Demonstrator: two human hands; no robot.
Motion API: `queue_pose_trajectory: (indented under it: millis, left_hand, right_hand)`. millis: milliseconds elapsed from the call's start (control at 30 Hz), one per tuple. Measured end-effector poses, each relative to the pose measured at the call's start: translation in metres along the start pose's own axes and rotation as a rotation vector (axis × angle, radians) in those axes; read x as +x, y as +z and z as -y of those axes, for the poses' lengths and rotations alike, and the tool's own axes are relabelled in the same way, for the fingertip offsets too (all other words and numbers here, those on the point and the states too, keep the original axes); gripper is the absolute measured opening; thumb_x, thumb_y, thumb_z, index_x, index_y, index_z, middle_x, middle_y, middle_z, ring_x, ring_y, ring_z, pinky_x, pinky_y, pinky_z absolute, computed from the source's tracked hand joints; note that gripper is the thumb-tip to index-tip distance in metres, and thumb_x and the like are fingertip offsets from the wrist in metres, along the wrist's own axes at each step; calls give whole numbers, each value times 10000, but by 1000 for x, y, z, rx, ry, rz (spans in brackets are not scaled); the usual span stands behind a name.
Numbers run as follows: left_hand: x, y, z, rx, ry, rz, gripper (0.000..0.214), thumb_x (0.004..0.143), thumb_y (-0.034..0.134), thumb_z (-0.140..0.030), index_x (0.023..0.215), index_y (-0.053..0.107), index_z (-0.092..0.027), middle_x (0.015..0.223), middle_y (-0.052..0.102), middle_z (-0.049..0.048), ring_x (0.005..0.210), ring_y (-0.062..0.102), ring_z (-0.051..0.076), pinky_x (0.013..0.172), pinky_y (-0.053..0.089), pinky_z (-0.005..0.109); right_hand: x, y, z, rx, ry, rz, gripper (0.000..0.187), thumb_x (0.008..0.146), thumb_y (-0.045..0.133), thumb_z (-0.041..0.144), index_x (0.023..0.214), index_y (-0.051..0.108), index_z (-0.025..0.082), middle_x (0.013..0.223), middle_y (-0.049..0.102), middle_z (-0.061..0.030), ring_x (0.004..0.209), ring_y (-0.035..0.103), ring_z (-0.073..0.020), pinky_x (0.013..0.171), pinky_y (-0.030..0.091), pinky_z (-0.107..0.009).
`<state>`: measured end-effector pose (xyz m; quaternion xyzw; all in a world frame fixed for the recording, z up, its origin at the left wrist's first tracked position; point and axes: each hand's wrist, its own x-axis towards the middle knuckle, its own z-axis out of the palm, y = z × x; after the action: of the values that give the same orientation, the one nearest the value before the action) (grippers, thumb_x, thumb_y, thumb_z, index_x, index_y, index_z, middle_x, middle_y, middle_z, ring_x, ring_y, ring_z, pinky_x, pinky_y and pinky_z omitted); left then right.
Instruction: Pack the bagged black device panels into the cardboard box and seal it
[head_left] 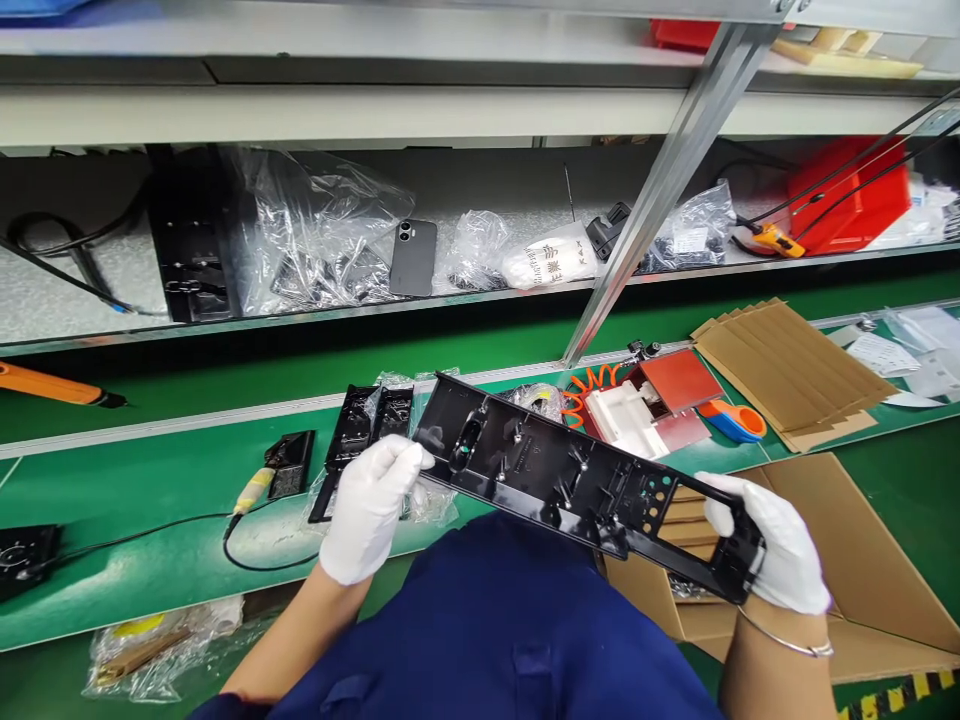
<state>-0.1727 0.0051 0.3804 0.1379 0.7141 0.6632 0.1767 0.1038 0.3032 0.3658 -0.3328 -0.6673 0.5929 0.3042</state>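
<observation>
A long black plastic panel [540, 470] hangs tilted in front of my body, its inner side with posts and holes facing me. My left hand [371, 505], in a white glove, pinches the panel's left end. At the right end, my right hand [780, 540], gloved too, wraps around the frame of the large rectangular opening. Behind the panel's left end, more black plastic parts [351, 425] lie on the green bench, partly in clear bags. Below the right end stands an open cardboard box [862, 540], holding cardboard dividers.
A soldering iron [255, 490] with its cable lies left on the green bench [172, 540]. An orange screwdriver [60, 384] hangs at far left. Back right are a red and white fixture [652, 400], a tape ring [735, 420] and cardboard sheets [795, 370]. The shelf holds a phone [413, 258] and bagged parts [322, 240].
</observation>
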Motion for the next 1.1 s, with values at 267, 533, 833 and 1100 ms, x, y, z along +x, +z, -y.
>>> queue_pose_trajectory:
  millis: [267,533,833,1100]
  left_hand:
    - [0,0,0,34,18,-9,249,826,661,-406,665,647,-217,471,524,-17,363,449,137,352,374,257]
    - [1,-1,5,42,30,-1,227,846,625,-371,684,657,-215,477,541,-15,374,461,142,372,378,264]
    - [3,0,6,42,0,-6,263,830,648,-432,684,656,-214,515,548,-14,405,463,139,389,371,268]
    - [6,-1,7,-26,-42,-1,282,821,666,-462,687,634,-215,485,529,-23,372,466,150,365,365,278]
  right_hand:
    - [0,-1,0,20,35,10,332,801,700,546,872,819,244,495,569,-25,452,468,-170,522,355,-345]
    - [4,0,-1,17,21,25,327,824,679,531,898,818,245,483,548,-20,455,451,-173,516,339,-344]
    - [4,1,-1,2,66,-22,332,775,721,549,849,816,240,504,572,-25,444,458,-182,487,341,-346]
    - [4,3,-1,-5,66,-7,337,803,692,542,857,811,232,495,552,-21,442,446,-173,475,330,-337]
